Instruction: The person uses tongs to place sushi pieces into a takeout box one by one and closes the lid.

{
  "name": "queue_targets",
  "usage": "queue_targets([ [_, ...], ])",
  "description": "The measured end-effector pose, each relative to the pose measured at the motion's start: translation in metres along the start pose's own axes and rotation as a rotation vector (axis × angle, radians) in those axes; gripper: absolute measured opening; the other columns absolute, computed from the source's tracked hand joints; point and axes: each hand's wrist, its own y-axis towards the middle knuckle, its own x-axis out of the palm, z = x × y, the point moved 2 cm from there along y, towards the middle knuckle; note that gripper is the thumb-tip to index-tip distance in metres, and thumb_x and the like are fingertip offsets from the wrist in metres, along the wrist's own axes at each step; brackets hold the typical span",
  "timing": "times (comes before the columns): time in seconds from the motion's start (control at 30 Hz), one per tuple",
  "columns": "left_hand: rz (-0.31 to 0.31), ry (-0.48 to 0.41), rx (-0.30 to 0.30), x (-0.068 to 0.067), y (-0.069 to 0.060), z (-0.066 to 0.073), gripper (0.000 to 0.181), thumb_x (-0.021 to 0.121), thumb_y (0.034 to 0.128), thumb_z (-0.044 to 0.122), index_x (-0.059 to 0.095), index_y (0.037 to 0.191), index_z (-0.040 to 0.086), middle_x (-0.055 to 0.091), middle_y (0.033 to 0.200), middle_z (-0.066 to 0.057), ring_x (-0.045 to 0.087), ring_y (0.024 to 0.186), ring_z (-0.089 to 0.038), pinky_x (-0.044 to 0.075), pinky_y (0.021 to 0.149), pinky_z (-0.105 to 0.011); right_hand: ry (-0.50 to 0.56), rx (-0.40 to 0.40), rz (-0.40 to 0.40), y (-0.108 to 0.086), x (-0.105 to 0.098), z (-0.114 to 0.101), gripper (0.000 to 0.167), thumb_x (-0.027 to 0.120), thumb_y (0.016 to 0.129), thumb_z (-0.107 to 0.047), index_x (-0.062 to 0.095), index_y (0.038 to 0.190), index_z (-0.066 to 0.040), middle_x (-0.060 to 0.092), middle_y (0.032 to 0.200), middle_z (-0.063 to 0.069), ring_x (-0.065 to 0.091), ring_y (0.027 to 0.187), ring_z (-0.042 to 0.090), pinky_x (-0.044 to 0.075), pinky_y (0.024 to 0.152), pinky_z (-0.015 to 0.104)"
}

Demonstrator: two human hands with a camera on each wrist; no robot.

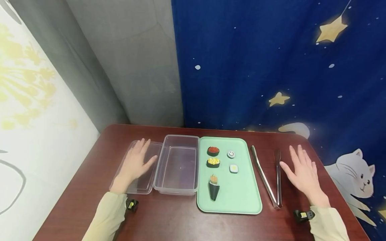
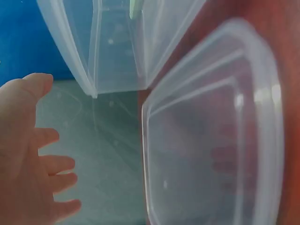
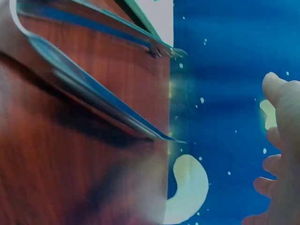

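Cream sleeves (image 1: 105, 214) with 2 black wrist devices (image 1: 131, 205) come in from 7 and 5 o'clock over a reddish-brown table (image 1: 181, 224). At 9 o'clock from the tray, the left hand (image 1: 135, 163) hovers above a clear lid (image 1: 146, 180), fingers straight and spread. At 3 o'clock, the right hand (image 1: 304, 175) is raised, fingers extended, just beside metal tongs (image 1: 264, 177) whose joined end points to 6 o'clock. Between the hands, a clear container (image 1: 181, 192) stands at 9 o'clock, just beside the mint tray (image 1: 242, 197).

The tray's centre has 5 sushi pieces around it: black cone roll (image 1: 214, 190), 8 o'clock; square white roll (image 1: 233, 168), 1; yellow-topped piece (image 1: 213, 163), 10; round roll (image 1: 231, 154), 12; red-topped piece (image 1: 213, 151), 11.

Beyond, a starry blue curtain (image 1: 229, 67) hangs from 12 to 2 o'clock.
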Motion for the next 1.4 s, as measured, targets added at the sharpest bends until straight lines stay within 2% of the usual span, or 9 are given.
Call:
queue_targets([
  [0.1,0.03,-0.078,0.033,0.003,-0.009,0.005,0.067,0.059,0.0895,0.032,0.036,0.14,-0.005,0.035,0.142,-0.03,0.03,0.131,-0.045,0.028,0.106,-0.058,0.042,-0.021,0.037,-0.005,0.007,-0.003,0.071,0.057,0.092,-0.036,0.027,0.146,-0.002,0.023,0.145,0.034,0.022,0.131,0.052,0.019,0.098,0.072],
  [0.2,0.024,-0.16,0.034,0.008,-0.018,0.009,0.064,0.06,0.0907,0.028,0.036,0.139,-0.007,0.037,0.142,-0.028,0.03,0.132,-0.043,0.029,0.106,-0.056,0.079,-0.034,0.052,-0.011,0.014,-0.006,0.069,0.062,0.089,-0.03,0.032,0.142,0.004,0.03,0.14,0.037,0.03,0.123,0.056,0.027,0.095,0.069],
  [0.33,0.025,-0.241,0.025,0.016,-0.027,0.013,0.058,0.059,0.092,0.025,0.04,0.137,-0.006,0.041,0.139,-0.026,0.035,0.13,-0.041,0.032,0.104,-0.056,0.108,-0.031,0.028,-0.02,0.024,-0.008,0.069,0.066,0.087,-0.027,0.036,0.137,0.011,0.039,0.133,0.038,0.037,0.118,0.055,0.03,0.095,0.066],
  [0.57,0.123,-0.417,0.027,0.025,-0.032,0.016,0.038,0.063,0.0883,0.01,0.057,0.122,-0.008,0.059,0.12,-0.026,0.055,0.111,-0.04,0.045,0.093,-0.053,0.114,0.08,-0.035,-0.03,0.037,-0.014,0.08,0.071,0.081,-0.035,0.037,0.134,0.015,0.04,0.13,0.039,0.038,0.116,0.055,0.034,0.091,0.066],
  [0.63,0.106,-0.511,-0.013,0.027,-0.033,0.017,0.035,0.062,0.0888,0.007,0.058,0.12,-0.008,0.061,0.117,-0.025,0.059,0.106,-0.038,0.05,0.089,-0.049,0.112,0.117,-0.05,-0.032,0.039,-0.016,0.084,0.072,0.08,-0.037,0.036,0.134,0.016,0.039,0.131,0.04,0.037,0.117,0.055,0.034,0.091,0.067],
  [0.77,0.047,-0.705,-0.135,0.031,-0.033,0.019,0.034,0.06,0.0913,0.007,0.057,0.122,-0.007,0.06,0.117,-0.026,0.061,0.103,-0.036,0.053,0.084,-0.039,0.106,0.165,-0.072,-0.036,0.046,-0.018,0.088,0.073,0.079,-0.04,0.035,0.134,0.017,0.038,0.131,0.04,0.036,0.117,0.056,0.035,0.091,0.067],
  [0.97,0.007,-0.901,-0.227,0.035,-0.034,0.022,0.037,0.057,0.0927,0.005,0.051,0.125,-0.011,0.053,0.125,-0.03,0.055,0.111,-0.041,0.049,0.092,-0.032,0.114,0.217,-0.109,-0.039,0.053,-0.022,0.092,0.073,0.077,-0.041,0.032,0.135,0.018,0.037,0.132,0.039,0.036,0.118,0.055,0.037,0.09,0.066],
  [1.17,-0.009,-1.027,-0.34,0.039,-0.032,0.023,0.038,0.055,0.0927,0.002,0.048,0.128,-0.012,0.054,0.123,-0.031,0.054,0.112,-0.04,0.049,0.085,-0.016,0.091,0.243,-0.119,-0.039,0.057,-0.028,0.084,0.072,0.079,-0.029,0.032,0.132,0.022,0.038,0.13,0.04,0.037,0.116,0.055,0.039,0.088,0.065],
  [1.4,0.007,-1.099,-0.452,0.039,-0.03,0.026,0.039,0.057,0.0916,0.002,0.05,0.128,-0.01,0.053,0.126,-0.03,0.06,0.107,-0.018,0.049,0.085,-0.014,0.084,0.335,-0.134,-0.036,0.06,-0.035,0.08,0.067,0.075,-0.016,0.027,0.129,0.027,0.04,0.115,0.045,0.042,0.099,0.06,0.044,0.08,0.063],
])
